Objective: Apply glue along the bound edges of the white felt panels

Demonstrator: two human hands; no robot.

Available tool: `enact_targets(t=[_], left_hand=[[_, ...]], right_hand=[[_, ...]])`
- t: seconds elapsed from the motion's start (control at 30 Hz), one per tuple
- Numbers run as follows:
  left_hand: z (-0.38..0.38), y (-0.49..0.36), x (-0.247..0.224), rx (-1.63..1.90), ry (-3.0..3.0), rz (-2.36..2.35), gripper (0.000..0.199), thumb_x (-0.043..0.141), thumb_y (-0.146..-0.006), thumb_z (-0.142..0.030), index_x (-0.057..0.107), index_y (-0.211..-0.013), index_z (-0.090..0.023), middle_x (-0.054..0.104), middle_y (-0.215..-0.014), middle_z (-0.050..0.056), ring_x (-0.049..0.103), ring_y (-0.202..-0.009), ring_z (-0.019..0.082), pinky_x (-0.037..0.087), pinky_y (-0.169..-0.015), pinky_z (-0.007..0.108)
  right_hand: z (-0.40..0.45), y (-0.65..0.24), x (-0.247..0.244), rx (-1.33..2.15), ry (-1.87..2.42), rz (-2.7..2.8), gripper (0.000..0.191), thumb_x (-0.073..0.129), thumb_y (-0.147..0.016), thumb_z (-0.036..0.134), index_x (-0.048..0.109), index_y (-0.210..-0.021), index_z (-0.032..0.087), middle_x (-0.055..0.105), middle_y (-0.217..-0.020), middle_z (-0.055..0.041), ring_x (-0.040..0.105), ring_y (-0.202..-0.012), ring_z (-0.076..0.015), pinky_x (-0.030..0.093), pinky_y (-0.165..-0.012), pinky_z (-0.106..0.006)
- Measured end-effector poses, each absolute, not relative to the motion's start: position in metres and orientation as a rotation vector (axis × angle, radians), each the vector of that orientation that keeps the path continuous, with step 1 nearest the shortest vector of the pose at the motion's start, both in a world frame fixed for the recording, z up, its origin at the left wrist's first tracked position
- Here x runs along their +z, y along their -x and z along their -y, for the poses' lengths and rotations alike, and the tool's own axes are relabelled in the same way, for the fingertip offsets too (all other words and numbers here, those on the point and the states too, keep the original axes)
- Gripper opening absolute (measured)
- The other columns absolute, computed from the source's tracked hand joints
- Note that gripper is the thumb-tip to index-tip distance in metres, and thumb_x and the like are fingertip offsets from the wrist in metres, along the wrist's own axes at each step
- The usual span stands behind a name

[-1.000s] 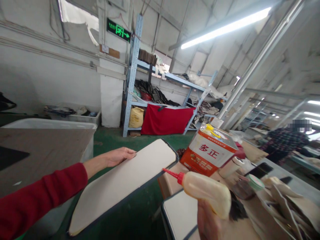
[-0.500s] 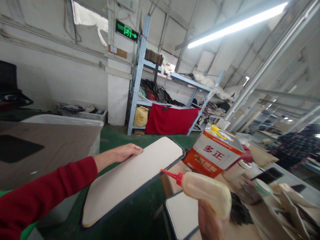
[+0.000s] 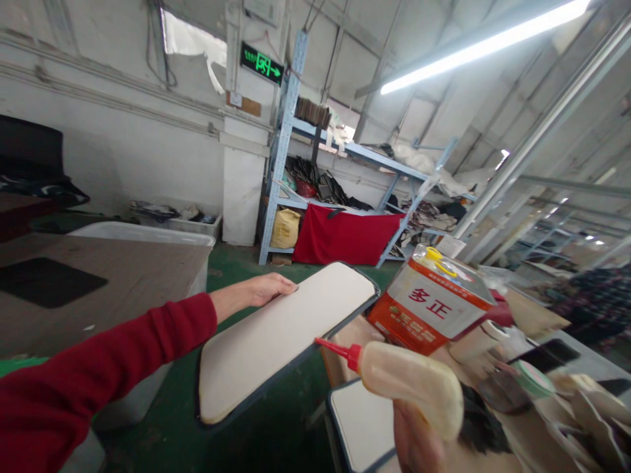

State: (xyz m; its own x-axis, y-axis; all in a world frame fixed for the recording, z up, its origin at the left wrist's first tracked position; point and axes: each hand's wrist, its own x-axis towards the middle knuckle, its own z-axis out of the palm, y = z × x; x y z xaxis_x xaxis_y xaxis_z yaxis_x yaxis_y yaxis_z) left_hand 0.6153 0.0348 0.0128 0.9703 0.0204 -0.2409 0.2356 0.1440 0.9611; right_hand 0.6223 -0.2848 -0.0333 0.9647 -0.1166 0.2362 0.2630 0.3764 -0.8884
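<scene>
The person's left hand point(image 3: 270, 289) is pinching the far long edge of a pale, dark-rimmed panel point(image 3: 290, 335), its fingers nearly closed on it. The right hand point(image 3: 419, 437) is curling under a squeeze bottle point(image 3: 409, 381), most of its fingers hiding behind the plastic. The panel is tilting over the green floor point(image 3: 236, 259), off the left edge of the surface point(image 3: 352, 332), its far end reaching toward that edge. The red nozzle point(image 3: 340, 349) is pointing at the panel's near dark rim; whether it is touching, or any fluid is coming out, I cannot tell.

By the look of it, the step in hand is dispensing along that rim. The next move is probably calling for a steady panel and a light squeeze, the nozzle following the rim without straying onto the pale face.

On the surface, a second panel point(image 3: 365, 420) is lying by the near left edge, a red and white tin point(image 3: 428, 302) is standing toward the far left corner, and a green-lidded jar point(image 3: 535, 380) is sitting farther right. Beyond, a blue rack point(image 3: 286, 141) is carrying piled materials, a red cloth point(image 3: 345, 236) is hanging from it, and a tube light point(image 3: 483, 49) is glowing overhead.
</scene>
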Motion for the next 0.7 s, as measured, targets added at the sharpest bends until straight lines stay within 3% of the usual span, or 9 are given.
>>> enact_targets(t=[0.17,0.37,0.6,0.7], left_hand=[[-0.033,-0.625,0.016,-0.157,-1.385,-0.255,0.026,0.079,-0.046,-0.028,0.063,-0.059,-0.012,0.067,-0.059,0.004,0.059,-0.052,0.015,0.044,-0.054,0.026],[-0.033,-0.638,0.018,-0.131,-1.367,-0.288,0.03,0.08,-0.043,-0.024,0.066,-0.064,-0.01,0.069,-0.064,0.007,0.06,-0.055,0.018,0.045,-0.056,0.03],[-0.033,-0.65,0.022,-0.116,-1.344,-0.334,0.024,0.078,-0.051,-0.02,0.067,-0.067,-0.006,0.069,-0.062,0.01,0.06,-0.054,0.018,0.048,-0.061,0.032],[-0.03,-0.652,0.028,-0.113,-1.352,-0.375,0.016,0.075,-0.058,-0.018,0.067,-0.065,-0.007,0.068,-0.059,0.008,0.06,-0.052,0.017,0.049,-0.062,0.031]], right_hand=[[0.289,-0.621,-0.038,-0.22,1.17,0.162,0.081,0.077,-0.05,0.026,0.048,-0.125,0.018,0.068,-0.094,-0.0085,0.061,-0.067,-0.0194,0.054,-0.062,-0.034],[0.301,-0.629,-0.058,-0.168,1.128,0.201,0.073,0.078,-0.054,0.024,0.051,-0.122,0.02,0.069,-0.095,-0.0074,0.064,-0.079,-0.0241,0.054,-0.072,-0.039],[0.316,-0.64,-0.083,-0.062,1.123,0.151,0.085,0.08,-0.052,0.025,0.044,-0.129,0.02,0.07,-0.089,-0.0066,0.064,-0.072,-0.0242,0.055,-0.063,-0.036],[0.313,-0.631,-0.085,-0.04,1.18,0.136,0.091,0.079,-0.055,0.033,0.037,-0.135,0.021,0.069,-0.095,-0.0078,0.065,-0.073,-0.0252,0.054,-0.067,-0.04]])
